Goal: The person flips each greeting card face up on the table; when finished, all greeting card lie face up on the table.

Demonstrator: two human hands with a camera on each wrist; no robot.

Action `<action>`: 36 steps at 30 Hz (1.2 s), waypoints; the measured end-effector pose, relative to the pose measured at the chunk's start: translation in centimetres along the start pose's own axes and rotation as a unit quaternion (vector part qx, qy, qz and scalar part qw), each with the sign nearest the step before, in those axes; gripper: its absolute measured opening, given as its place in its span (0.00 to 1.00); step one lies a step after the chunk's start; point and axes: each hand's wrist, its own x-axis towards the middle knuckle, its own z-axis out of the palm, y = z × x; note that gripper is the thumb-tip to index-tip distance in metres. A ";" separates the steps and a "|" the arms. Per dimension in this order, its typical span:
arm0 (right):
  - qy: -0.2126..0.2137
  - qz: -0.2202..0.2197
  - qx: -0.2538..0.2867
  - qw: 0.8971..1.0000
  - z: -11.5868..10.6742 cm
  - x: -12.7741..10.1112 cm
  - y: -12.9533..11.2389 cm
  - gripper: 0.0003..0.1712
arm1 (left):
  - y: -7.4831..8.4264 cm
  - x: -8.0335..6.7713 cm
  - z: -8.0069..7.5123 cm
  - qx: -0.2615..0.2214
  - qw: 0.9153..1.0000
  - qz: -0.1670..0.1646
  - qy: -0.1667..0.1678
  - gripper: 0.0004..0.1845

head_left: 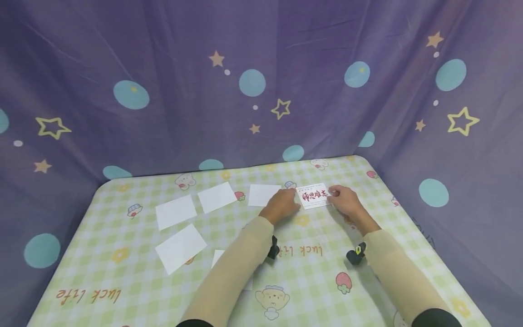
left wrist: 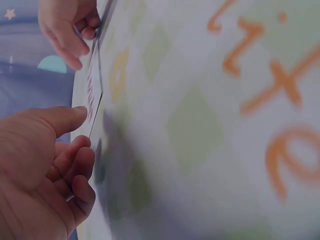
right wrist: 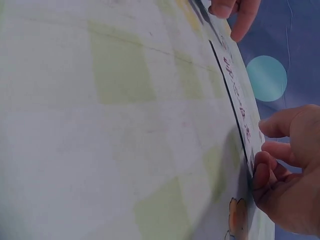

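Observation:
A white card [head_left: 313,196] printed with red characters sits near the far edge of the table, short ends between my two hands. My left hand [head_left: 292,196] pinches its left end, thumb on top and fingers curled under the edge. My right hand [head_left: 332,193] pinches the right end the same way. The left wrist view shows the left hand [left wrist: 82,129] at the card [left wrist: 93,95], which is lifted slightly off the cloth, with the other hand [left wrist: 67,30] beyond. From the right wrist, the right hand [right wrist: 264,137] holds the card [right wrist: 235,95].
Several blank white cards lie left of the hands: one [head_left: 263,195] just beside the left hand, others [head_left: 217,196], [head_left: 175,211], [head_left: 181,248], and one [head_left: 218,258] partly under my left forearm. The table wears a green checked cloth [head_left: 310,272]. A purple star-print curtain [head_left: 261,91] surrounds it.

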 end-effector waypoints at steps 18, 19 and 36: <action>0.000 -0.115 0.011 0.993 1.3 1.2 -5.5 0.26 | -8.0 -1.9 -5.9 -0.034 0.998 -0.031 0.042 0.32; -0.003 -0.120 0.012 0.993 1.6 1.3 -5.9 0.26 | -8.5 -2.0 -6.1 -0.036 0.998 -0.036 0.046 0.32; -0.059 -0.137 0.057 0.987 6.4 2.4 -9.6 0.28 | -13.4 -3.1 -6.5 -0.031 0.999 -0.019 0.018 0.29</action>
